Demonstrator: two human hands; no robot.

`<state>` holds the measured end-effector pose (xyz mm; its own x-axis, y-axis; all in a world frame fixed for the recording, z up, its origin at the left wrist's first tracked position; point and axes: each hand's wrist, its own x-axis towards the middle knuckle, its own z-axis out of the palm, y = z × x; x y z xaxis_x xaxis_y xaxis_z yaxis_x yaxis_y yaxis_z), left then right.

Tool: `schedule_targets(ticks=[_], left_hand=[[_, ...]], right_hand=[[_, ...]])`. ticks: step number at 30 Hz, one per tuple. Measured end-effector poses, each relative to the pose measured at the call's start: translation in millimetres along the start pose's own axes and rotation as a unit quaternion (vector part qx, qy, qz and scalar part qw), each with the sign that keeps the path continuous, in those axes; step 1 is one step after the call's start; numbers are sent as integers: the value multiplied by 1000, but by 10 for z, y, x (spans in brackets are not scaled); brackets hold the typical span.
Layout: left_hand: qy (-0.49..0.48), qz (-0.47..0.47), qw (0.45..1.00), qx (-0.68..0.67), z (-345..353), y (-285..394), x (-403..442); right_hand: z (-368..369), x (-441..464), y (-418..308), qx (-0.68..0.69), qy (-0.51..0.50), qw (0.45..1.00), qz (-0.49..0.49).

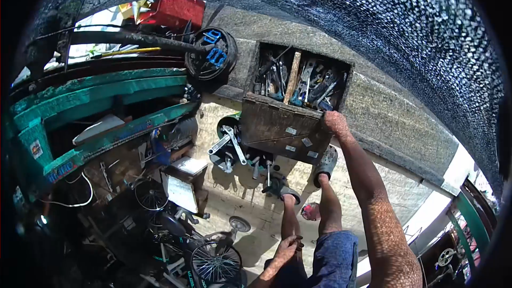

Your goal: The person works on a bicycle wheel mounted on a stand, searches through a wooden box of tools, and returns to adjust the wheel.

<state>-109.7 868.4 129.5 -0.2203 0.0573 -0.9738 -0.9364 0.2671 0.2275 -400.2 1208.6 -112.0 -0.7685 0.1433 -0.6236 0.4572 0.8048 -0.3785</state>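
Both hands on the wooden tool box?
No, only the right hand is at the corner of the wooden tool box; the left hand is down at the left leg.

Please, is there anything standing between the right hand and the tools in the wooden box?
Only the wooden box's front rim stands between the right hand, at its corner, and the nearest tools; no lid covers them. The wooden divider is farther left.

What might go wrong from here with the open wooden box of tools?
The right hand holds just one corner of the brown wooden tool box, so a pull might twist it. The jumbled metal hand tools inside could scrape reaching fingers. Anything slipping over that corner might strike the right foot, seen just below it.
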Motion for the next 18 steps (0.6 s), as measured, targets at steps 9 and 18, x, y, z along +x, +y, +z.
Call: schedule_targets(ticks=[9,18], left_hand=[[82,1,970,-229,-835,-278,-457],[138,212,951,-177,-1125,-1246,-1110]], right_hand=[[-258,-807,-71,91,156,969,-170],[-973,-2708,-1122,139,-25,988,-62]])
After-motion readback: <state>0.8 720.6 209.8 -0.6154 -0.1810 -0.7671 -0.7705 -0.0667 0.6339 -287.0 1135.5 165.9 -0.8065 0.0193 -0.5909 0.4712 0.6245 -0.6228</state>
